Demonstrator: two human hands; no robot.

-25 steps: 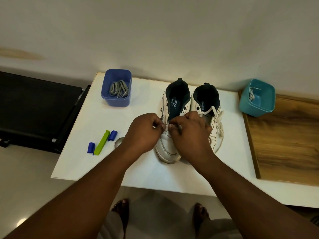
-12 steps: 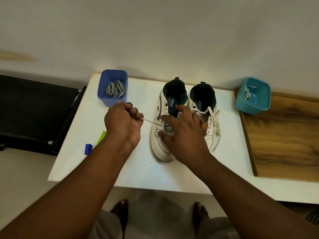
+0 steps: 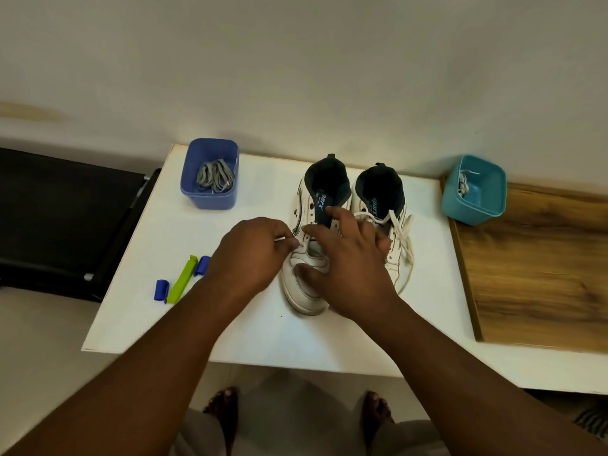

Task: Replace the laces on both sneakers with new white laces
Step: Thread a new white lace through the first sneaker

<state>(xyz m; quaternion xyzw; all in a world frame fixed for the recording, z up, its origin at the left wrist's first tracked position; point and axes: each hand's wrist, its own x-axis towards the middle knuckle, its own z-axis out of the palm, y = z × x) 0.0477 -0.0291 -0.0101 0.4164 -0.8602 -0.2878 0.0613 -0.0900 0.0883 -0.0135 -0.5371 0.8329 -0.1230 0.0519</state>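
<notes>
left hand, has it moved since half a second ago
Yes. The left hand has moved right, back against the left sneaker; half a second ago it was pulled out toward the blue tub, lace stretched between.

White worktop point(image 3: 263, 334) set against the wall. Two sneakers point(image 3: 335, 232) stand side by side near its middle, heels to the wall. Left of the sneakers: blue tub point(image 3: 210, 195) at the back, green-and-blue clip point(image 3: 181, 279) nearer the front. Right of the sneakers: teal tub point(image 3: 473, 205) and wooden board point(image 3: 539, 274).
</notes>
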